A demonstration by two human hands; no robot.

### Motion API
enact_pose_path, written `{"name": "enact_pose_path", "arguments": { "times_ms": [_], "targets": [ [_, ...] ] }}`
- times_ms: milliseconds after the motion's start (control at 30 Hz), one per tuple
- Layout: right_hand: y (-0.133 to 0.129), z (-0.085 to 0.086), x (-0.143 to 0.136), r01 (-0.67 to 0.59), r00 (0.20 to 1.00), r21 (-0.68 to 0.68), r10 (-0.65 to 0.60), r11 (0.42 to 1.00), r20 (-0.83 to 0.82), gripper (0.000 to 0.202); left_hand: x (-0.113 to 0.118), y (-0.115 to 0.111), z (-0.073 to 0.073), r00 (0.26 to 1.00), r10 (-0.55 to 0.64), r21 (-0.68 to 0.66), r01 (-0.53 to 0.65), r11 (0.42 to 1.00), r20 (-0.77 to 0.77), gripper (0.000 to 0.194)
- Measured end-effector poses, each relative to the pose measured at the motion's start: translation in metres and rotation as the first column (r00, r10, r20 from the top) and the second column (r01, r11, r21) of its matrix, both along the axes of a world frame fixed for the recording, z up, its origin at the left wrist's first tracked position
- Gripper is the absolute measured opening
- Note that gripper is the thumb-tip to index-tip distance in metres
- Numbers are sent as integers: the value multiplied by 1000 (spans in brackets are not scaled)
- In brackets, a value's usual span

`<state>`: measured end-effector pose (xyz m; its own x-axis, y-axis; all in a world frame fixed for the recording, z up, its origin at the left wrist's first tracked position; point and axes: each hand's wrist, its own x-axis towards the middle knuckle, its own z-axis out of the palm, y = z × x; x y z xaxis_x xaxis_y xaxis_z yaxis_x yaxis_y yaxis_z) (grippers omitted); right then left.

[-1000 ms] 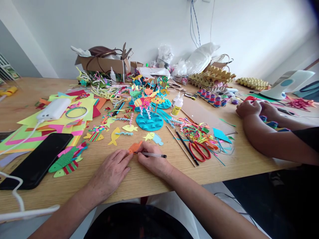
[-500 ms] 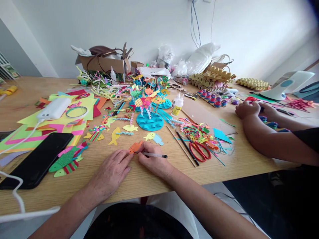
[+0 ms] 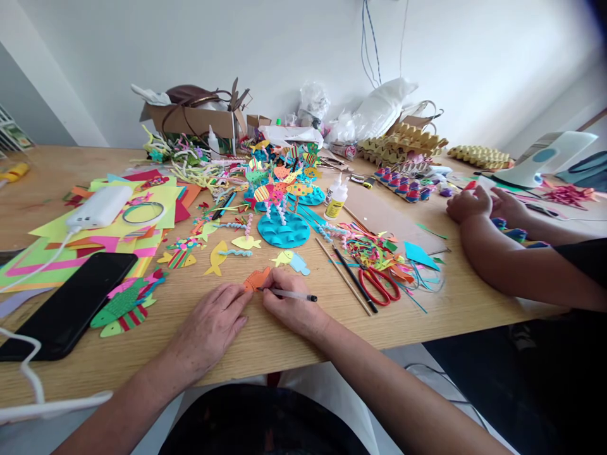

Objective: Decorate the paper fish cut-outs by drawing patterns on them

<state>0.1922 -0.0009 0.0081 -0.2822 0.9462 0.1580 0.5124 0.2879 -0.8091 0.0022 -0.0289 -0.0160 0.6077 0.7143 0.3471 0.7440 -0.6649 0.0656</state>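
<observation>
My right hand (image 3: 293, 304) is closed around a pen (image 3: 294, 294) with a clear barrel and a black end cap. The pen's tip is at the orange paper fish (image 3: 256, 279), which lies flat on the table and bears small dark marks. My left hand (image 3: 215, 322) rests flat on the wood with fingers stretched out, its fingertips at the fish's lower left edge. Part of the fish is hidden by my right fingers. Just beyond lie a yellow-and-blue paper fish (image 3: 291, 260) and a yellow paper fish (image 3: 217, 257).
Red-handled scissors (image 3: 379, 287), a black pencil-like stick (image 3: 353, 278) and paper scraps lie to the right. A black phone (image 3: 71, 303) is at left. Glue bottles (image 3: 336, 201) and a blue base (image 3: 283, 230) stand beyond. A co-worker's hands (image 3: 474, 205) work at far right.
My hands, the pen and the orange fish stay almost in place, while the view shifts slightly. The co-worker's hands have moved a little, and a pale piece now shows between them.
</observation>
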Motion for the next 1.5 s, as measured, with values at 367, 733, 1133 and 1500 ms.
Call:
{"name": "enact_pose_path", "arguments": {
  "times_ms": [367, 733, 1133, 1500],
  "targets": [
    [0, 1, -1, -36, 999, -12, 36, 999, -15, 11, 0, 0, 1, 1000, -1, 2, 1, 1000, -9, 35],
    [2, -4, 0, -30, 998, 13, 30, 999, -57, 9, 1, 0, 2, 999, 1, 5, 0, 1000, -33, 35],
    [0, 0, 1, -23, 999, 39, 24, 999, -24, 11, 1, 0, 2, 1000, -10, 20, 10, 1000, -12, 35],
    [1, 3, 1, 7, 996, -25, -9, 1000, -88, 12, -1, 0, 0, 1000, 8, -9, -8, 1000, -30, 36]
  ]
}}
